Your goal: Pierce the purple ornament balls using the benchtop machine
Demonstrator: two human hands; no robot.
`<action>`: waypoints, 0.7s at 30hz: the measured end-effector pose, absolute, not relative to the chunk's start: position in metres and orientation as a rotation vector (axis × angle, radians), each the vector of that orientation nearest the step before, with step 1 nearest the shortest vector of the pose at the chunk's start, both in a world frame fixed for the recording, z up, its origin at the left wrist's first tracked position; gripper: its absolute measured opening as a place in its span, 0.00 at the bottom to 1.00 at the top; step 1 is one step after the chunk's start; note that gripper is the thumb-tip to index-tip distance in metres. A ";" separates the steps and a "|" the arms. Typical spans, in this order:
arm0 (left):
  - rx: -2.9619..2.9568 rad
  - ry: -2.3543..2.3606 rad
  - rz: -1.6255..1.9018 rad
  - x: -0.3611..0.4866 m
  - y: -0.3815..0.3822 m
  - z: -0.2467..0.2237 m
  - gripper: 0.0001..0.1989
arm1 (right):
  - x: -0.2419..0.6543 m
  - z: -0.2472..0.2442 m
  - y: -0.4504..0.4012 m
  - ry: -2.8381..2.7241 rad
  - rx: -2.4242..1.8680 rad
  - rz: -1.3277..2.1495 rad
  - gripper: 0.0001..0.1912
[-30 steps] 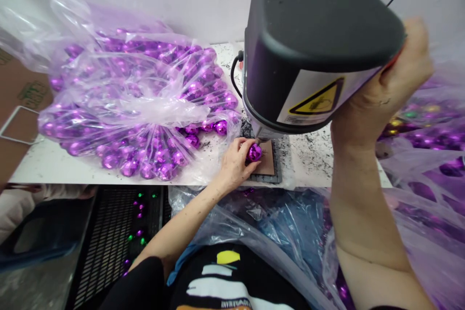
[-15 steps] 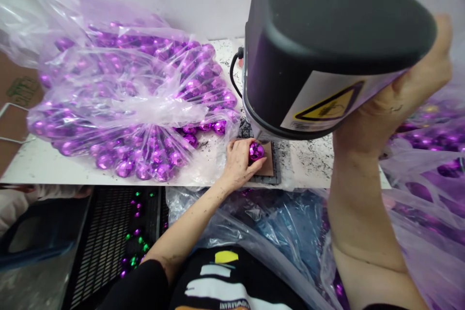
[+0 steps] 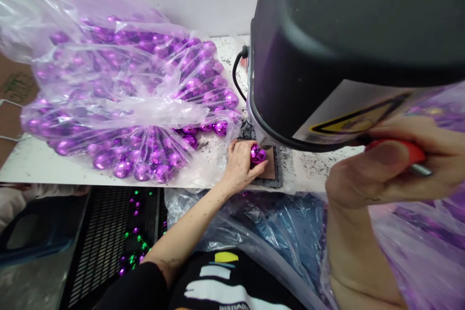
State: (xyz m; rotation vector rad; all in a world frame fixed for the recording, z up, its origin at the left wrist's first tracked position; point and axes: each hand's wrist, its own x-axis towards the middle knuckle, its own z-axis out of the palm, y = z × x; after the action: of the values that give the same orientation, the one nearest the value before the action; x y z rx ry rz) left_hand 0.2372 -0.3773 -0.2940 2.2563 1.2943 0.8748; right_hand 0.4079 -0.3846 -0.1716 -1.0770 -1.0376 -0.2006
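Nearest to me, clear plastic (image 3: 290, 232) lies slack between my black shirt (image 3: 254, 269) and the edge of the white table (image 3: 32, 167). My right hand (image 3: 395, 174), raised at the right of the view, is wrapped round a red handle (image 3: 417, 152) with a metal end, beside a black housing (image 3: 312, 63) that bears a yellow warning label (image 3: 341, 116). Below and to the left, my left hand (image 3: 240, 162) is low over the table, its fingers and thumb closed round 1 shiny purple ball (image 3: 258, 154). Key relation: the ball sits at the fingertips, to the right of the palm, with the fingers at its far side and the thumb at its near side; being round, it shows no long axis. Of my 2 hands the left is the nearer, in contact with the ball; the right is well apart from it. The ball is over a brown pad (image 3: 268, 170) on a dark grey plate (image 3: 279, 174), beside the housing's lower edge; whether its underside touches the pad I cannot tell. Farther off and to the left, a translucent bag (image 3: 156, 111) of similar purple balls covers much of the table. A black cable (image 3: 235, 75) loops at the housing's left side, and behind everything stands a pale wall (image 3: 203, 0)
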 end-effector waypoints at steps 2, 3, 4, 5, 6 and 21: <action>2.269 1.296 0.876 0.237 -0.377 -0.295 0.20 | 0.408 -0.172 -0.391 -1.161 -0.980 -0.377 0.19; 2.279 1.292 0.882 0.237 -0.377 -0.295 0.20 | 0.408 -0.172 -0.394 -1.196 -0.977 -0.421 0.15; 2.290 1.287 0.888 0.237 -0.377 -0.296 0.20 | 0.408 -0.172 -0.398 -1.210 -1.013 -0.440 0.13; 2.299 1.281 0.895 0.237 -0.377 -0.296 0.20 | 0.408 -0.172 -0.401 -1.210 -1.052 -0.465 0.13; 2.306 1.275 0.898 0.237 -0.378 -0.296 0.20 | 0.408 -0.173 -0.405 -1.202 -1.086 -0.487 0.12; 2.298 1.264 0.867 0.237 -0.377 -0.295 0.20 | 0.393 -0.197 -0.405 -1.152 -1.015 -0.460 0.11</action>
State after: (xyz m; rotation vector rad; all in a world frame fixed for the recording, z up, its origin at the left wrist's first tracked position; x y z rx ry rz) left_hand 0.2369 -0.3773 -0.2948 2.2982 1.2638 0.8675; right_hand 0.3933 -0.4051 -0.1970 -1.0151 -1.1517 -0.4605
